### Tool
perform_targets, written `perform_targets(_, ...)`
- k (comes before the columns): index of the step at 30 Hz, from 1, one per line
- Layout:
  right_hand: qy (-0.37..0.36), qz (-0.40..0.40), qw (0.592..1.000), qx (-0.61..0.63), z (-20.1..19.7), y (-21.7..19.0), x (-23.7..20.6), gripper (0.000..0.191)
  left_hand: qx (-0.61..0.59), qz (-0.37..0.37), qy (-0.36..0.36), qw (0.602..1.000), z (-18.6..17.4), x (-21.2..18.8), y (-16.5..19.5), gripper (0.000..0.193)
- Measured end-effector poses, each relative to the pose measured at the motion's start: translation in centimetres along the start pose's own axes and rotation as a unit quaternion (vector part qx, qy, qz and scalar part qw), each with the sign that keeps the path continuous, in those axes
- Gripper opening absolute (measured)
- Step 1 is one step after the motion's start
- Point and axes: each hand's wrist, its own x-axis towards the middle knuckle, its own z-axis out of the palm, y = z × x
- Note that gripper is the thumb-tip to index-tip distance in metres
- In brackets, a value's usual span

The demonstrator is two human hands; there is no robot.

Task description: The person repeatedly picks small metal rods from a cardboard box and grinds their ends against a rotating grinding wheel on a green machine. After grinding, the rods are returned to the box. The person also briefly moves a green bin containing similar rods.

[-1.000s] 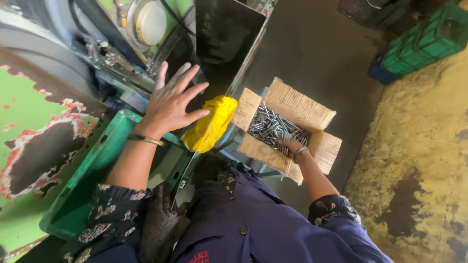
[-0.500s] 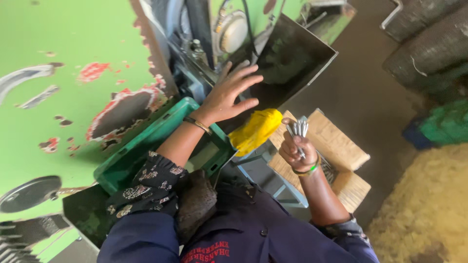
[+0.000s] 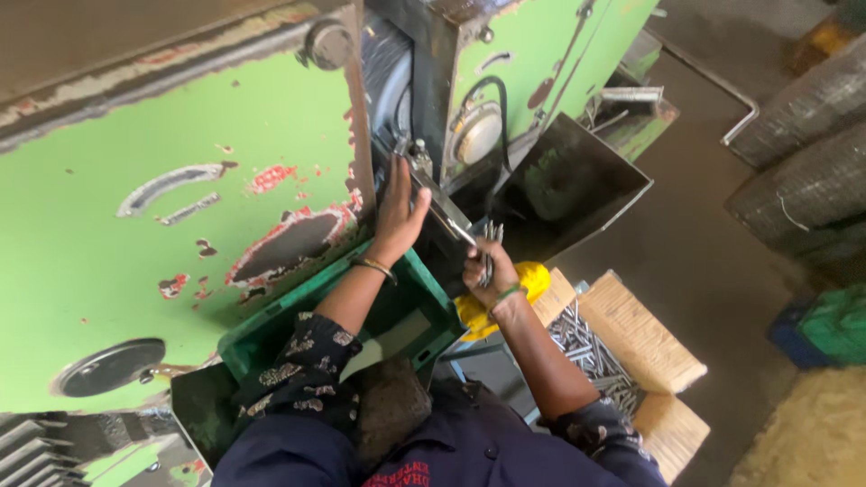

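Steel rods (image 3: 488, 245), a small bunch of them, stand upright in my right hand (image 3: 488, 272), which is closed around their lower ends so the tips stick out above my fist. Just below that fist lies a yellow cloth (image 3: 532, 281), and further down and to its right sits an open cardboard box (image 3: 642, 335) with more loose metal rods (image 3: 588, 347) lying in it. My left hand (image 3: 398, 216) is up and to the left of the bunch, fingers spread and flat, palm pressed against the dark metal part (image 3: 442, 209) of the green machine (image 3: 180, 216); it grips nothing. Between my 2 hands runs that slanted dark part, close to the rod tips. Under my left forearm sits a green plastic crate (image 3: 417, 298). Right of the bunch, a dark metal chute (image 3: 577, 185) slopes away from the machine.
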Motion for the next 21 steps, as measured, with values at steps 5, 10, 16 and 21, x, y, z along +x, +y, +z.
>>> perform_targets(5, 0.038, 0.008, 0.998, -0.050, 0.3, 0.1, -0.3, 0.015, -0.001, 0.023, -0.075, 0.997, -0.9, 0.5, -0.6, 0.106)
perform_targets(10, 0.041, 0.001, 0.997, -0.072, -0.3, 0.5, -0.5, 0.015, -0.010, 0.054, -0.087, 0.995, -0.8, 0.0, -2.0, 0.131)
perform_targets(16, 0.084, -0.015, 0.996, 0.000, -2.6, 0.7, 1.1, 0.016, -0.030, -0.019, -0.054, 0.998, 0.5, -0.9, -3.9, 0.089)
perform_targets(21, 0.145, -0.064, 0.987, 0.024, -2.7, 1.1, 1.3, 0.019, -0.017, -0.021, -0.066, 0.997, 0.6, -1.1, -4.2, 0.107)
